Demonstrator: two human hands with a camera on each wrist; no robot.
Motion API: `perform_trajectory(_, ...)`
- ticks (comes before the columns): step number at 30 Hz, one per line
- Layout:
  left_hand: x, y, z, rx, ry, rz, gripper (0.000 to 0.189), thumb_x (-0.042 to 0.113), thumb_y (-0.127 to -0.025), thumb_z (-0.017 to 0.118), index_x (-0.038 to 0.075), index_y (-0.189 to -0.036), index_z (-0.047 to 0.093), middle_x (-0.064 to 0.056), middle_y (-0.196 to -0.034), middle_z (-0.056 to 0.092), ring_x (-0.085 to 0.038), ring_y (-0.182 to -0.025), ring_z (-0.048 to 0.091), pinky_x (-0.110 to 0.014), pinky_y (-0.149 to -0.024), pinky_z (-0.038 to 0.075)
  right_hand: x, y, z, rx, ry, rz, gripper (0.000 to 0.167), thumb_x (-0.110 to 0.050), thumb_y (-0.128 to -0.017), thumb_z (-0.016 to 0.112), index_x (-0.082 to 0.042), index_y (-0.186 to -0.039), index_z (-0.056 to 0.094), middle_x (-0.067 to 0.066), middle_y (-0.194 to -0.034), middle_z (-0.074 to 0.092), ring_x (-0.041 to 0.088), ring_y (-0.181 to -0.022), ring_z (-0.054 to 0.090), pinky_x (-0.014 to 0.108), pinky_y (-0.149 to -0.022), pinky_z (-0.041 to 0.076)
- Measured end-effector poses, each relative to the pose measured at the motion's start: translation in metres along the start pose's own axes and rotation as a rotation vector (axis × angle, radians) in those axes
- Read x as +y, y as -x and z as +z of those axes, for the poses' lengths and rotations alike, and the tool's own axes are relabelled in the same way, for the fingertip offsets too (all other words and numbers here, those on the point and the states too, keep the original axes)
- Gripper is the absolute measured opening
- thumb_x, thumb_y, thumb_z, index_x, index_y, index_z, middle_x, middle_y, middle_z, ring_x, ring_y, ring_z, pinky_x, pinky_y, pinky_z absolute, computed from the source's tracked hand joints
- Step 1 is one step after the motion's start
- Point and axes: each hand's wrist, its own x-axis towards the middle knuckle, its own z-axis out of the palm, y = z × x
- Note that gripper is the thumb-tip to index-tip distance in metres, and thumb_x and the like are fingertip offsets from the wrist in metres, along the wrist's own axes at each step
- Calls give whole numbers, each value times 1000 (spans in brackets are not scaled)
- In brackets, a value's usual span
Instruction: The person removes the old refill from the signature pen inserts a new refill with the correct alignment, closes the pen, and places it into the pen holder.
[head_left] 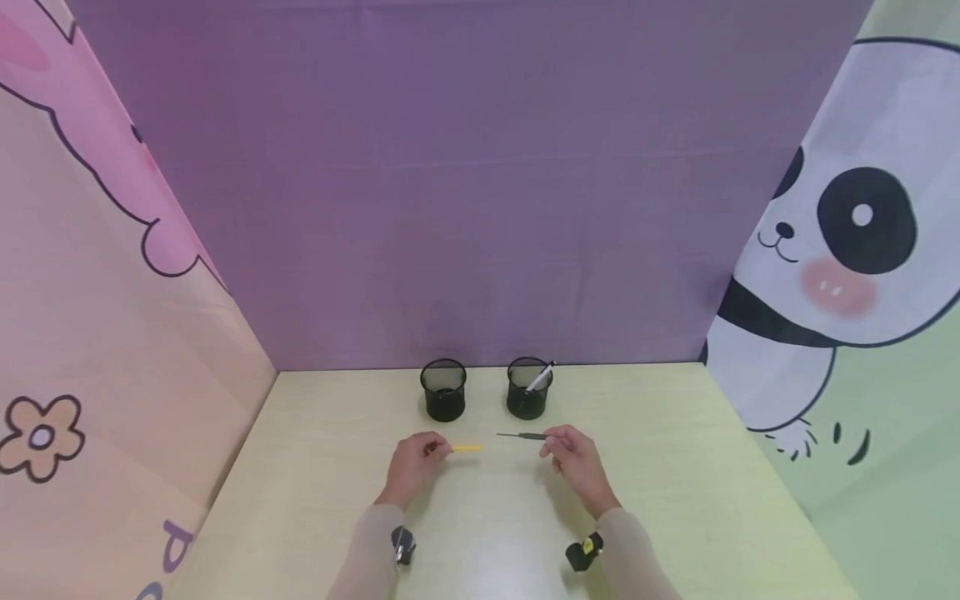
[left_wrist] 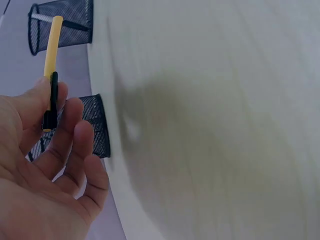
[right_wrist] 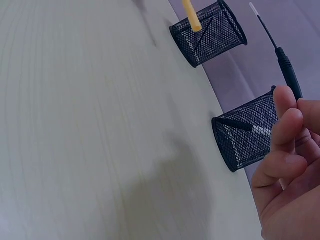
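Purple cloth (head_left: 480, 183) hangs beyond a pale table (head_left: 495, 525). Just nearer than two black mesh cups (head_left: 446, 407), the left hand (head_left: 415, 467) pinches a yellow pen (head_left: 467, 448), the right hand (head_left: 577, 465) a slim black screwdriver (head_left: 533, 436). A white pen (head_left: 540, 377) leans in the right cup (head_left: 527, 406).

We are looking at a yellow pen (left_wrist: 53, 45) with a black clip (left_wrist: 54, 90), and a slim black tool (right_wrist: 287, 71) whose tip (right_wrist: 254, 9) is showing whitish. We are finding black criss-cross mesh on the left cup (head_left: 446, 407) and right cup (head_left: 527, 407), and white with black on a second pen (head_left: 538, 379). The backdrop (head_left: 480, 183) is wearing purple, the tabletop (head_left: 315, 467) is showing pale cream with faint streaks, and we are noticing a black-and-white panda (head_left: 862, 100) (its cheek (head_left: 838, 290) is blushing pink).
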Motion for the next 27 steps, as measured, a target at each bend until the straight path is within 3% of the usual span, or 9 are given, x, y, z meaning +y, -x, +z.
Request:
perform_trajectory(5, -3, -1, 5, -5, -28, 32, 6, 17, -94, 72, 15, -97, 78, -1, -92, 69, -15, -80, 52, -32, -74, 43, -1, 0, 3, -5, -11, 5, 21, -11, -102, 59, 2, -118, 62, 4, -85, 71, 16, -65, 53, 26, -61, 46)
perform_trajectory(14, 1, -1, 13, 32, -122, 12, 3, 17, -90, 76, 18, -92, 78, 0, -89, 65, -18, -82, 51, -36, -75, 40, 0, 1, 9, -21, 1, 4, 20, -10, -102, 59, 1, -117, 63, 4, -85, 71, 17, -64, 54, 26, -61, 46)
perform_trajectory(19, -3, -2, 18, 29, -196, 13, 4, 19, -91, 75, 21, -93, 78, 2, -88, 63, -17, -84, 50, -39, -77, 39, 4, 0, 11, -28, 9, -3, 21, -10, -101, 59, 3, -117, 62, 4, -84, 71, 16, -64, 55, 26, -61, 46)
perform_trajectory(27, -4, -4, 16, 31, -236, 30, 7, 17, -85, 82, 22, -87, 77, 2, -83, 61, -18, -82, 49, -42, -76, 38, 6, 2, 11, -24, 8, -12, 23, -10, -102, 58, 6, -118, 60, 5, -84, 71, 15, -63, 54, 26, -60, 46)
